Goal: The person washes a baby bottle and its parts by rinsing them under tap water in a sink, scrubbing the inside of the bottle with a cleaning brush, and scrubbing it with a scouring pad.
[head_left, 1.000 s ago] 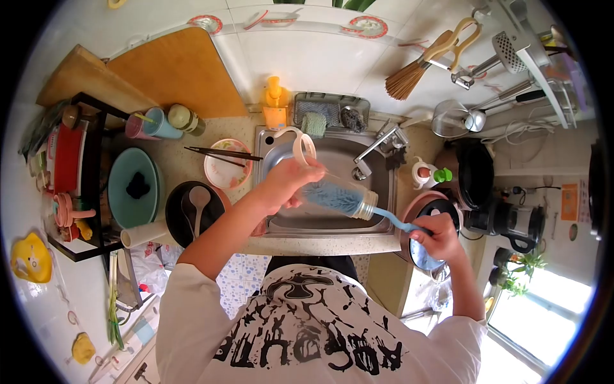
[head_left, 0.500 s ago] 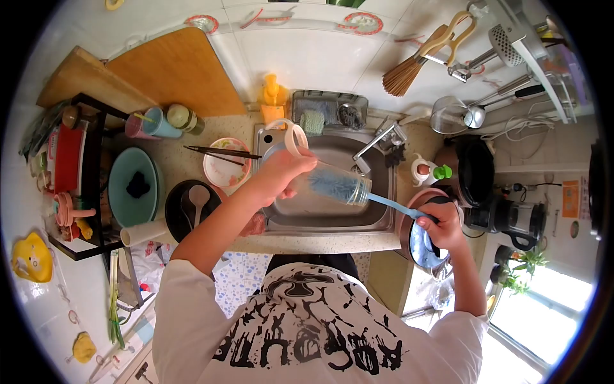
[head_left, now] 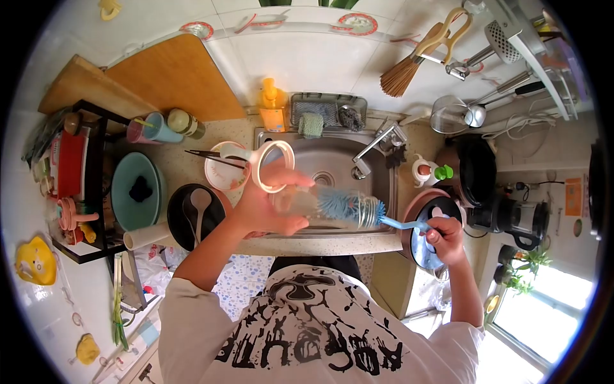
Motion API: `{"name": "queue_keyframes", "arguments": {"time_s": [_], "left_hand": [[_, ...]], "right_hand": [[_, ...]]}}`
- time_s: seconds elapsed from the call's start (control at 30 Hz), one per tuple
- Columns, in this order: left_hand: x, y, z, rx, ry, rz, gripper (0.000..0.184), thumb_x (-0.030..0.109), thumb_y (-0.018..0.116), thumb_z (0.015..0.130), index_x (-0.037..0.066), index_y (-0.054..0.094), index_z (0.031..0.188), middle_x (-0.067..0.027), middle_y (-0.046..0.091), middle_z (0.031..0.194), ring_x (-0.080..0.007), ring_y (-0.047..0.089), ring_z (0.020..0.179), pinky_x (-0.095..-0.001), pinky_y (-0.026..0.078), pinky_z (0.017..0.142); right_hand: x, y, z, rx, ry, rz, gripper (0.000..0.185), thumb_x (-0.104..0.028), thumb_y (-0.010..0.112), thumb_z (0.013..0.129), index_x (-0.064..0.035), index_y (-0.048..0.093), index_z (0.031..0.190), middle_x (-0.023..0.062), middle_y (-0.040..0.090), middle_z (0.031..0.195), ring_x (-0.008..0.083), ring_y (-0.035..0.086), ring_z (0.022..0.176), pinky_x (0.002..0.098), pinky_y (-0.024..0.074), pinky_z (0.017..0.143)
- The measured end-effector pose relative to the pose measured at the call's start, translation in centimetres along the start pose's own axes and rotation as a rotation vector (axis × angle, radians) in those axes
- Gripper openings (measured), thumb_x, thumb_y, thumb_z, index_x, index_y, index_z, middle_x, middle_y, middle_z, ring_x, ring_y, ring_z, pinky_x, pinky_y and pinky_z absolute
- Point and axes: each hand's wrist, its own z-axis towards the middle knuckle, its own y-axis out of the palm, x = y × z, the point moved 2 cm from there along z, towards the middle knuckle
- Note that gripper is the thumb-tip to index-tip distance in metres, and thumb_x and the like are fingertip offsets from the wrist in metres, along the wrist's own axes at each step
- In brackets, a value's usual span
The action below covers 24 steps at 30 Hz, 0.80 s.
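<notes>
My left hand (head_left: 265, 208) grips a clear bottle (head_left: 300, 205) that lies sideways over the front of the sink, its threaded mouth pointing right. A whitish ring-shaped piece with a handle (head_left: 289, 168) stands up by the left fingers; whether it is joined to the bottle I cannot tell. Inside the bottle are the blue bristles of a bottle brush (head_left: 338, 203). Its bent blue handle (head_left: 400, 224) comes out of the mouth, and my right hand (head_left: 446, 239) is closed around the far end, above a pot (head_left: 409, 240) on the right.
Below the bottle is the steel sink (head_left: 390, 185), with a faucet (head_left: 377, 150) at its right back. Left of it stand a patterned bowl (head_left: 225, 176), a black pan (head_left: 176, 214) with spoons and a green basin (head_left: 118, 211). A soap dispenser bottle (head_left: 424, 169) stands right.
The bottle has turned and come lower, nearer my body, and the left fingers have opened wider around it. The ring piece has swung left. More brush handle end shows bent at the mouth.
</notes>
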Motion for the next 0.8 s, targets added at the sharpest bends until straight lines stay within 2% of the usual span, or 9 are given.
{"name": "queue_keyframes", "arguments": {"time_s": [0.03,0.13,0.17,0.27,0.3,0.4,0.6,0.73,0.8], "left_hand": [[-0.2,-0.2,-0.2,-0.048,0.037,0.110,0.057,0.012,0.088,0.063,0.007,0.066,0.115,-0.0066,0.064,0.107,-0.0171,0.063,0.095,-0.0315,0.050,0.081],[-0.4,1.7,0.7,-0.078,0.222,0.073,0.063,0.018,0.090,0.061,0.008,0.065,0.118,-0.0102,0.063,0.107,-0.0153,0.063,0.083,-0.0271,0.050,0.068],[-0.2,2.2,0.8,-0.103,0.215,0.097,0.063,0.018,0.090,0.061,0.009,0.065,0.118,-0.0105,0.063,0.107,-0.0156,0.063,0.083,-0.0275,0.050,0.068],[0.4,3.0,0.6,-0.148,0.202,0.154,0.062,0.019,0.090,0.060,0.009,0.065,0.116,-0.0114,0.064,0.106,-0.0169,0.063,0.084,-0.0289,0.050,0.068],[0.4,3.0,0.7,-0.148,0.206,0.162,0.061,0.019,0.090,0.060,0.009,0.065,0.115,-0.0117,0.064,0.105,-0.0174,0.063,0.085,-0.0296,0.051,0.069],[0.2,2.9,1.0,-0.141,0.221,0.142,0.059,0.020,0.089,0.061,0.009,0.066,0.114,-0.0117,0.063,0.104,-0.0174,0.063,0.086,-0.0297,0.050,0.068],[-0.3,3.1,1.1,-0.062,0.079,-0.015,0.053,0.015,0.087,0.066,0.004,0.066,0.114,-0.0078,0.064,0.100,-0.0156,0.062,0.089,-0.0289,0.049,0.075],[-0.9,2.4,1.5,-0.058,0.034,0.037,0.048,0.010,0.083,0.071,0.003,0.066,0.115,-0.0053,0.066,0.101,-0.0126,0.062,0.088,-0.0274,0.050,0.080],[-1.1,2.3,1.8,-0.020,-0.061,0.029,0.044,0.012,0.081,0.075,0.002,0.065,0.114,-0.0039,0.065,0.098,-0.0104,0.061,0.080,-0.0254,0.050,0.074]], "right_hand": [[0.0,0.6,0.0,0.045,-0.010,0.012,0.042,-0.038,0.071,0.093,0.0042,0.068,0.087,-0.0013,0.053,0.061,0.0052,0.044,0.056,0.0235,0.0332,0.051],[-0.7,2.1,0.6,0.086,0.017,-0.161,0.034,-0.030,0.069,0.096,0.0037,0.068,0.091,-0.0015,0.053,0.063,0.0053,0.044,0.057,0.0229,0.0338,0.052],[-1.2,2.6,0.8,0.071,0.035,-0.183,0.025,-0.022,0.068,0.096,0.0031,0.069,0.093,0.0004,0.057,0.065,0.0066,0.048,0.059,0.0244,0.0373,0.053],[-1.7,3.7,1.0,0.100,0.055,-0.271,0.021,-0.018,0.073,0.091,0.0027,0.070,0.094,0.0116,0.062,0.065,0.0149,0.054,0.057,0.0291,0.0442,0.056],[-1.8,4.1,1.1,0.127,0.031,-0.301,0.020,-0.018,0.075,0.088,0.0010,0.070,0.093,0.0137,0.063,0.066,0.0205,0.056,0.052,0.0308,0.0443,0.052],[-3.9,4.7,1.5,0.131,-0.044,-0.586,0.019,-0.020,0.076,0.086,-0.0022,0.069,0.087,0.0122,0.061,0.062,0.0271,0.057,0.050,0.0338,0.0442,0.050],[-5.5,4.3,1.0,-0.164,-0.311,-0.848,0.029,-0.030,0.081,0.080,-0.0063,0.063,0.075,0.0086,0.051,0.053,0.0300,0.053,0.048,0.0374,0.0400,0.046],[-5.5,1.9,0.9,-0.238,-0.324,-0.545,0.031,-0.032,0.081,0.081,-0.0049,0.066,0.077,0.0080,0.054,0.055,0.0282,0.054,0.048,0.0356,0.0385,0.046],[-4.2,0.8,0.8,-0.209,-0.271,-0.345,0.032,-0.033,0.081,0.082,-0.0035,0.068,0.079,0.0085,0.056,0.057,0.0280,0.054,0.048,0.0344,0.0383,0.046]]}}
